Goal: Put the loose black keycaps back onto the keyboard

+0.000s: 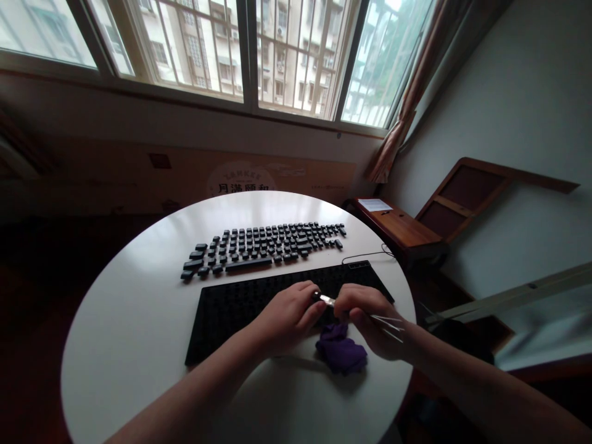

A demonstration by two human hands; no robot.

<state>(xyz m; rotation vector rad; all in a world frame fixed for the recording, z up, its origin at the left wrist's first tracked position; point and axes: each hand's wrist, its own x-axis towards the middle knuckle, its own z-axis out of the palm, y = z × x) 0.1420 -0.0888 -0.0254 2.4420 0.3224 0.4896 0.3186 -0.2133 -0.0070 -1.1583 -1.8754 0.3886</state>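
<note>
Left hand: the left hand (289, 314) is over the keyboard, thumb and fingers pinched together on a small black keycap (316, 296).
Right hand: the right hand (370, 311) is closed around a slim tool (327, 300); its bright end points at the keycap, and thin white prongs stick out on the wrist side. Whether tool and keycap touch, I cannot tell.
Keyboard: the black keyboard (226, 314) lies at a slant on the counter (111, 345), partly under the hands; its surface is too dark to read in detail.
Loose keycaps: black loose keycaps (259, 237) sit in rows beyond the keyboard, with a long spacebar (248, 265) in the near row.
Cable: a thin black cable (365, 254) runs from the keyboard's far right corner to the counter's edge.
Cloth: a crumpled purple cloth (345, 354) lies between the forearms, just beside the keyboard.
Beyond the counter: a wooden chair (402, 225) holds a white sheet of paper (374, 205), below a barred window (300, 58).
</note>
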